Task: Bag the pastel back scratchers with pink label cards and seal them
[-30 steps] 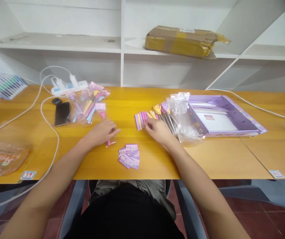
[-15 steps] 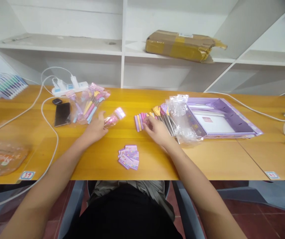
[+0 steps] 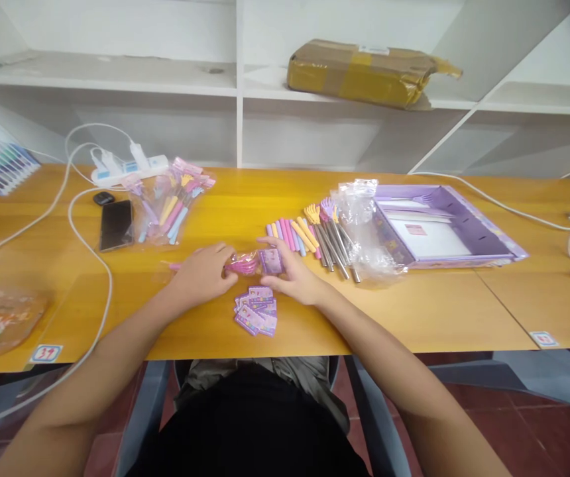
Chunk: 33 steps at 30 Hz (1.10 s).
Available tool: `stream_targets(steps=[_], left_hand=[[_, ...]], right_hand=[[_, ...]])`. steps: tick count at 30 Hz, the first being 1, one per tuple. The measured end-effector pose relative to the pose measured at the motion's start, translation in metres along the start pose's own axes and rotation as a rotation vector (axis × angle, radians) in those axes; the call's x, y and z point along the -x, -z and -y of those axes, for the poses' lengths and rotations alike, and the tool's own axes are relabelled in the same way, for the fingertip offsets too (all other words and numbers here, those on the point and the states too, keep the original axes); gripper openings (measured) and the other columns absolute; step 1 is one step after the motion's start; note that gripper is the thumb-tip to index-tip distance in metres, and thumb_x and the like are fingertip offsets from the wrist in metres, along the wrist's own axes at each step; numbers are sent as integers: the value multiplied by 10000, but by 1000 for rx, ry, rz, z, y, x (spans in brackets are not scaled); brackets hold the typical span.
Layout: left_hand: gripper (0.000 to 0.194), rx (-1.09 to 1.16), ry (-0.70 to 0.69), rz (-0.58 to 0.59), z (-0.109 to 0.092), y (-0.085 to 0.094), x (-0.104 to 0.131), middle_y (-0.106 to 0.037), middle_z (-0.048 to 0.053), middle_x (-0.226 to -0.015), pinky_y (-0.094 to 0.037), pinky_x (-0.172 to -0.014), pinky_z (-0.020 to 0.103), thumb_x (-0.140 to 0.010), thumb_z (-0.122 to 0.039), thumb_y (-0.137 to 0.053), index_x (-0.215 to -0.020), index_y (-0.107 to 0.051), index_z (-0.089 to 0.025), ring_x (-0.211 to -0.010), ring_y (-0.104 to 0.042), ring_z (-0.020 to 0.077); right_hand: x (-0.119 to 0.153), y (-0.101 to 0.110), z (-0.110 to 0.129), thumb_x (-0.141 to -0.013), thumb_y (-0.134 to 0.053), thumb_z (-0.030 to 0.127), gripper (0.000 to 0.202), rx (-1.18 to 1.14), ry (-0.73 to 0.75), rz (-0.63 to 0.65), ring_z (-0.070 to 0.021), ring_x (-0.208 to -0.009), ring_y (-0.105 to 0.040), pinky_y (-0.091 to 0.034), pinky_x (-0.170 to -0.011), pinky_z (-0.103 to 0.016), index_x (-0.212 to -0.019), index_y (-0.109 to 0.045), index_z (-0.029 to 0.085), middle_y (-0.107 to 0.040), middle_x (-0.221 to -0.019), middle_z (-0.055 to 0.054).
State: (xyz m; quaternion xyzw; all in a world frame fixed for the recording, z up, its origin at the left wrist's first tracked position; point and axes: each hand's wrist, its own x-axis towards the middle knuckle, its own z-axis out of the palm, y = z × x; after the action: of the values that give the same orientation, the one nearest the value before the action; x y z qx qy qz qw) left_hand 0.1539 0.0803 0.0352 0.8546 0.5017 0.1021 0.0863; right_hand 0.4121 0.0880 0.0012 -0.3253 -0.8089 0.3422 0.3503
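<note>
My left hand [image 3: 204, 271] is closed round a bagged pink back scratcher [image 3: 244, 264], whose claw end shows past the fingers. At the bag's right end is a purple printed card [image 3: 271, 261]; my right hand [image 3: 292, 273] has thumb and fingers round its edges. Just below lies a fanned pile of small purple cards [image 3: 256, 310]. Behind my right hand, coloured handle tubes [image 3: 292, 235] lie side by side. Metal rods with yellow and purple claw heads [image 3: 332, 242] rest to their right.
Clear plastic bags [image 3: 364, 232] lie against an open purple box [image 3: 454, 232]. At left are bagged scratchers [image 3: 170, 205], a phone [image 3: 116, 225], a power strip [image 3: 130, 169] with cables, and an orange pouch [image 3: 4, 318]. A taped carton [image 3: 359, 73] sits on the shelf.
My right hand has left the handle tubes and moved left to the card end of the bag. The bagged scratcher, in my left hand, has come nearer the table's front edge.
</note>
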Motion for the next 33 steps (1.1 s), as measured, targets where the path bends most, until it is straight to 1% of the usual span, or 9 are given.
stream_targets(steps=[3,6,8,11,13,19,21,25,33], left_hand=[[190,51,-27,-37,-3,-2,0,-708,98,-1045,-542,-855,433,-916,-287,-627,-1087,-652,-207,-945,-694,286],[310,160,-104,-119,-7,-10,1,-733,107,-1151,-545,-926,415,-984,-367,-634,-1253,-625,-214,-1040,-711,277],[355,210,-107,-136,-9,-15,3,-745,94,-1133,-543,-878,378,-1006,-401,-626,-1316,-601,-227,-1000,-723,257],[454,255,-74,-44,-11,-15,5,-741,40,-983,-490,-711,314,-982,-380,-635,-1409,-557,-247,-792,-701,210],[504,270,-70,23,-14,-10,6,-717,9,-892,-445,-653,297,-969,-362,-630,-1454,-539,-257,-699,-659,191],[511,279,-84,46,-16,-4,7,-713,12,-880,-456,-678,303,-962,-356,-610,-1459,-561,-254,-711,-646,196],[504,267,-93,27,-15,-6,7,-715,14,-897,-454,-676,297,-961,-356,-615,-1454,-567,-262,-715,-647,190],[516,239,-112,17,-13,-6,7,-698,-1,-856,-428,-644,289,-975,-354,-614,-1481,-552,-273,-668,-626,178],[469,240,-120,48,-16,-1,7,-711,3,-852,-418,-641,286,-1006,-342,-581,-1465,-550,-253,-673,-644,176]], right_hand=[[-2,-4,2,-963,-742,419,609,17,-35,-79,-308,-1218,-701,-638,-984,-466,-1504,-501,277,-686,-1357,-116],[-5,-6,2,-966,-734,403,501,-47,-44,-73,-281,-1178,-727,-631,-1017,-468,-1412,-555,263,-713,-1327,-104],[-6,-6,1,-960,-742,422,489,-145,-83,-54,-237,-1003,-758,-663,-873,-410,-1380,-550,259,-735,-1237,-84],[-6,-2,-1,-1001,-683,443,415,-259,-148,-69,-152,-671,-674,-596,-600,-313,-1335,-517,262,-709,-984,-12],[-5,1,-3,-1024,-648,416,381,-244,-124,-129,-130,-608,-616,-552,-560,-292,-1337,-487,268,-658,-905,19],[-5,6,-9,-1029,-619,268,314,124,86,-204,-198,-902,-689,-614,-684,-349,-1329,-526,286,-641,-1262,-103],[-5,8,-11,-1021,-602,194,245,259,164,-192,-233,-1035,-684,-637,-778,-409,-1243,-606,296,-590,-1371,-111],[-3,16,-11,-993,-549,73,302,418,218,-220,-232,-1070,-669,-625,-913,-496,-1111,-702,306,-500,-1442,-86],[-6,22,3,-983,-700,252,342,526,147,-386,-339,-1271,-598,-565,-1069,-591,-1287,-549,293,-507,-1340,-136]])
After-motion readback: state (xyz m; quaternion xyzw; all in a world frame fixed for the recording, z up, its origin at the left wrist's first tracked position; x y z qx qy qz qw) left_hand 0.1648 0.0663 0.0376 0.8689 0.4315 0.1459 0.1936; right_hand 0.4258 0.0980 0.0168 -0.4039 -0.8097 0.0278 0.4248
